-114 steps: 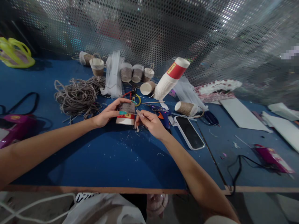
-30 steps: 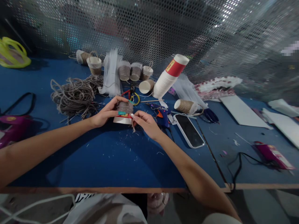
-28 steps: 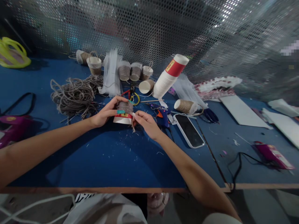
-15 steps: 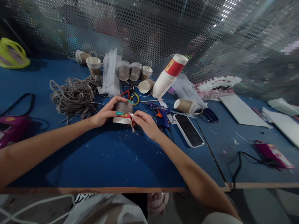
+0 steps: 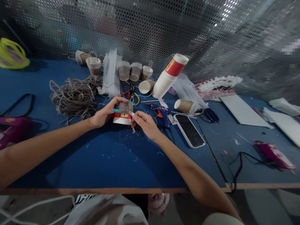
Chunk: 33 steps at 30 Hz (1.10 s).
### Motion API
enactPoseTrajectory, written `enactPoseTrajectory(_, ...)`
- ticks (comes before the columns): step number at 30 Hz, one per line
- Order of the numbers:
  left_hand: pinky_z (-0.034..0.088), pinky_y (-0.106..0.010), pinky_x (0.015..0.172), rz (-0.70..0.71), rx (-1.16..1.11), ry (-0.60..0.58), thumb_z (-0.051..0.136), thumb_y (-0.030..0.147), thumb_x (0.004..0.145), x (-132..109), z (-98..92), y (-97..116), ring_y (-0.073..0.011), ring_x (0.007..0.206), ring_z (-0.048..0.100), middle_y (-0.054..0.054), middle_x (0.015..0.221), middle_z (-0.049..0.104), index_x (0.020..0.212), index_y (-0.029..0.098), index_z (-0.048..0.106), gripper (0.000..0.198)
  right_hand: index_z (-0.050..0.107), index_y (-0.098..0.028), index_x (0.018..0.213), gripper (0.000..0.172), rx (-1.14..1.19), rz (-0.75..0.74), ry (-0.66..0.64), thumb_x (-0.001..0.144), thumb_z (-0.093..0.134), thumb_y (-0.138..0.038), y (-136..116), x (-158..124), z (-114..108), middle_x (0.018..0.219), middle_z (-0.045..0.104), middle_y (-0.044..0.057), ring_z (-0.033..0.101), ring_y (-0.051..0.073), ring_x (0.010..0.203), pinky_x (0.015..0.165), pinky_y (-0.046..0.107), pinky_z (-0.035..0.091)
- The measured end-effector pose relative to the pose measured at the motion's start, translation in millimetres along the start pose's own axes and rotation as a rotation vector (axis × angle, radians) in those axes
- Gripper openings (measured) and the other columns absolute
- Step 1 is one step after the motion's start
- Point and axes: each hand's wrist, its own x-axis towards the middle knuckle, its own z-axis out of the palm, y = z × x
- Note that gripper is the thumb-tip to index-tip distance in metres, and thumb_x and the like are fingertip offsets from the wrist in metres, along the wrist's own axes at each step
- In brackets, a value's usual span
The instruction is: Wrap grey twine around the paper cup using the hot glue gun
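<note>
A paper cup (image 5: 122,118) with a red band is partly wrapped in grey cord (image 5: 125,107); its white rim faces me. My left hand (image 5: 106,113) is closed around the cup's left side, thumb across the front and fingers behind. On the right side, my right hand (image 5: 146,123) is closed, thumb and finger pinching at the cord against the cup. A short cord end hangs below those fingertips. Left of my left hand lies a loose pile of grey cord (image 5: 75,97). Just behind the cup are scissors (image 5: 136,99) with red and yellow handles.
A tall stack of paper cups (image 5: 165,82) leans behind. Several cord-wrapped cups (image 5: 124,71) and white mesh fabric (image 5: 112,75) line the back. To the right are a blue glue gun (image 5: 165,118), a phone (image 5: 189,131) and a wrapped cup (image 5: 186,106) on its side.
My left thumb has shifted up the cup onto the cord, uncovering more of the red band. My right fingertips have moved slightly along the cord; the cup stays in place.
</note>
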Motion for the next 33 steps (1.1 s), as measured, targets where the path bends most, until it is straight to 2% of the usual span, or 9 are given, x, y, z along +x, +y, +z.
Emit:
enactPoseTrajectory(6, 0.05, -0.052, 0.096, -0.072, -0.072, 0.001, 0.054, 0.036, 0.073, 1.8, 5.3, 4.6, -0.0321, 0.104, 0.066, -0.009, 0.106, 0.07, 0.117, 0.019, 0.06, 0.048, 0.052, -0.023, 0.071, 0.049, 0.027, -0.001, 0.008, 0.081, 0.063, -0.069, 2.2, 1.3, -1.6, 0.063, 0.056, -0.004, 0.053, 0.01, 0.058, 0.06, 0.027, 0.051)
enactPoseTrajectory(9, 0.051, -0.05, 0.096, -0.065, -0.035, 0.028, 0.054, 0.045, 0.083, 1.8, 4.3, 3.2, -0.0308, 0.106, 0.066, -0.01, 0.112, 0.068, 0.118, 0.02, 0.058, 0.043, 0.054, -0.023, 0.073, 0.051, 0.09, -0.008, 0.01, 0.078, 0.062, -0.073, 4.6, 1.4, -2.4, 0.066, 0.056, -0.003, 0.056, 0.011, 0.061, 0.062, 0.029, 0.053)
enactPoseTrajectory(11, 0.052, -0.045, 0.096, -0.023, 0.098, 0.025, 0.063, 0.05, 0.083, 1.3, 0.3, 2.2, -0.0284, 0.109, 0.064, -0.009, 0.119, 0.065, 0.121, 0.023, 0.056, 0.047, 0.054, -0.023, 0.073, 0.052, 0.115, 0.004, 0.017, 0.077, 0.062, -0.074, 5.9, 1.3, -2.6, 0.068, 0.056, -0.003, 0.057, 0.012, 0.063, 0.064, 0.03, 0.054)
enactPoseTrajectory(14, 0.047, -0.045, 0.106, 0.074, 0.455, -0.041, 0.087, 0.047, 0.064, 0.8, -7.7, 3.6, -0.0317, 0.123, 0.056, -0.011, 0.131, 0.056, 0.126, 0.023, 0.054, 0.074, 0.055, -0.023, 0.074, 0.052, 0.108, 0.016, 0.035, 0.078, 0.062, -0.074, 6.8, 1.9, -2.6, 0.069, 0.056, -0.003, 0.057, 0.011, 0.064, 0.068, 0.031, 0.054)
enactPoseTrajectory(17, 0.047, -0.049, 0.108, 0.12, 0.697, -0.055, 0.091, 0.04, 0.061, 0.8, -11.6, 6.7, -0.0329, 0.123, 0.056, -0.013, 0.131, 0.054, 0.127, 0.022, 0.051, 0.079, 0.055, -0.022, 0.074, 0.049, 0.089, 0.013, 0.04, 0.079, 0.065, -0.07, 6.8, 2.7, -1.9, 0.07, 0.057, -0.003, 0.056, 0.011, 0.066, 0.071, 0.031, 0.054)
enactPoseTrajectory(21, 0.051, -0.046, 0.103, 0.203, 0.75, -0.026, 0.091, 0.038, 0.063, 0.3, -7.8, 6.5, -0.0322, 0.123, 0.058, -0.013, 0.132, 0.054, 0.132, 0.024, 0.045, 0.085, 0.052, -0.023, 0.08, 0.043, 0.054, 0.0, 0.057, 0.08, 0.066, -0.063, 5.9, 1.9, -1.0, 0.072, 0.057, -0.002, 0.056, 0.012, 0.069, 0.073, 0.032, 0.052)
enactPoseTrajectory(26, 0.053, -0.044, 0.102, 0.369, 0.796, 0.034, 0.093, 0.036, 0.062, 0.0, -1.8, 1.6, -0.0306, 0.121, 0.061, -0.013, 0.13, 0.057, 0.134, 0.024, 0.045, 0.088, 0.047, -0.024, 0.09, 0.042, -0.11, -0.095, 0.201, 0.074, 0.071, -0.055, 6.8, -0.1, -3.2, 0.089, 0.054, 0.0, 0.054, 0.015, 0.083, 0.078, 0.033, 0.047)
enactPoseTrajectory(29, 0.053, -0.045, 0.101, 0.423, 0.807, 0.049, 0.093, 0.037, 0.062, 0.3, -1.0, 0.2, -0.0302, 0.118, 0.062, -0.012, 0.127, 0.059, 0.134, 0.024, 0.046, 0.087, 0.046, -0.025, 0.088, 0.045, -0.123, -0.113, 0.194, 0.072, 0.073, -0.056, 9.2, 0.5, -4.2, 0.091, 0.053, 0.0, 0.053, 0.016, 0.085, 0.079, 0.034, 0.047)
enactPoseTrajectory(33, 0.053, -0.046, 0.102, 0.457, 0.849, 0.004, 0.091, 0.036, 0.065, 0.5, 0.7, 1.4, -0.0305, 0.12, 0.062, -0.014, 0.129, 0.058, 0.138, 0.025, 0.044, 0.088, 0.044, -0.026, 0.086, 0.051, -0.121, -0.116, 0.17, 0.069, 0.076, -0.061, 11.2, 1.5, -3.1, 0.087, 0.053, -0.001, 0.053, 0.016, 0.081, 0.077, 0.035, 0.048)
